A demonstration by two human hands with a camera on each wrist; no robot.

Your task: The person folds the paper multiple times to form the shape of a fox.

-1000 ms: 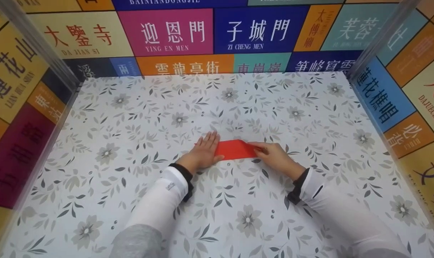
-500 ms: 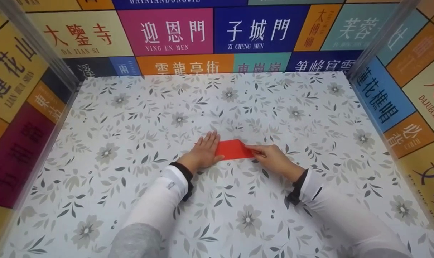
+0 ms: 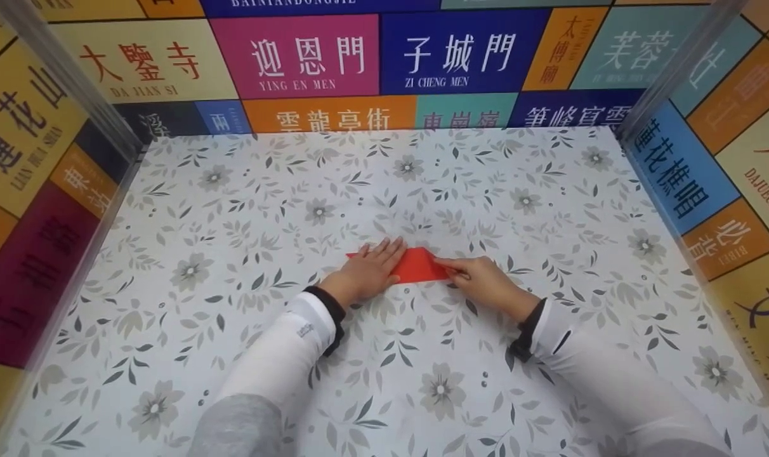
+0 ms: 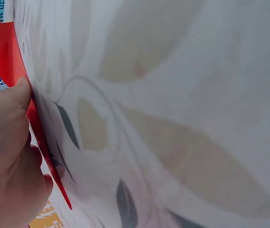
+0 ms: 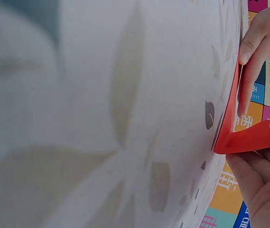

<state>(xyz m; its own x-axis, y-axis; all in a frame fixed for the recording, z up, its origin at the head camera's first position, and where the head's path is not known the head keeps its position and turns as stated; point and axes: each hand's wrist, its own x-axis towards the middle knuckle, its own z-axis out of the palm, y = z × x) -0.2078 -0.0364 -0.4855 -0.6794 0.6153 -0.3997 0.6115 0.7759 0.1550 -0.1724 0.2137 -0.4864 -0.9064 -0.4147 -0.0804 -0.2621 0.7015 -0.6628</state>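
R grip (image 3: 488, 280) w/ bent red paper (image 3: 417, 266)

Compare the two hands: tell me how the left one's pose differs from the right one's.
The left hand lies flat, fingers extended; the right hand has curled fingers. The left hand presses the red paper against the table; the right hand pinches its raised end. Both touch the red paper.
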